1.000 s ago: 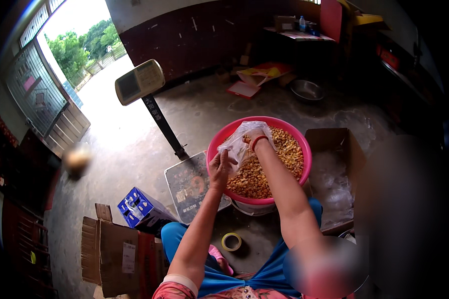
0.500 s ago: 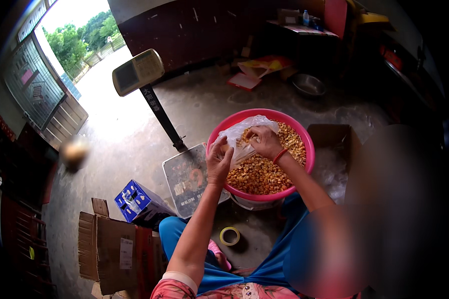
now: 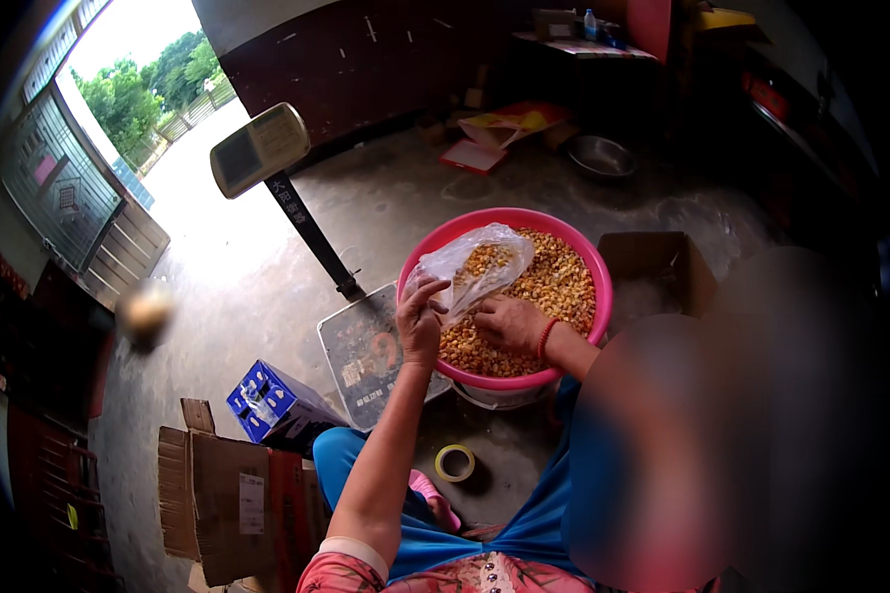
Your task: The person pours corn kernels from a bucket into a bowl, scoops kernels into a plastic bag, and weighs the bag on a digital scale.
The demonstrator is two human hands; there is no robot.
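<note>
A pink basin (image 3: 603, 296) full of dried corn kernels (image 3: 564, 282) stands in front of me. Over its left part lies a clear plastic bag (image 3: 445, 259) with some kernels in it. At the near left side of the bag, my left hand (image 3: 420, 326) pinches its edge between thumb and fingers. To the right of the bag's mouth, my right hand (image 3: 516, 324), with a red bracelet at the wrist, presses down among the kernels. Its fingers curl round some of them, and the fingertips are partly hidden.
A platform scale (image 3: 366, 361) with a display on a post (image 3: 262, 148) stands left of the basin. Nearby are a blue box (image 3: 262, 400), a cardboard box (image 3: 227, 499) and a tape roll (image 3: 455, 463). An open carton (image 3: 663, 257) sits right; a metal bowl (image 3: 601, 156) lies beyond.
My right hand has left the bag's edge and moved down into the kernels. The bag now lies more open, with kernels showing inside. My left hand still holds its edge.
</note>
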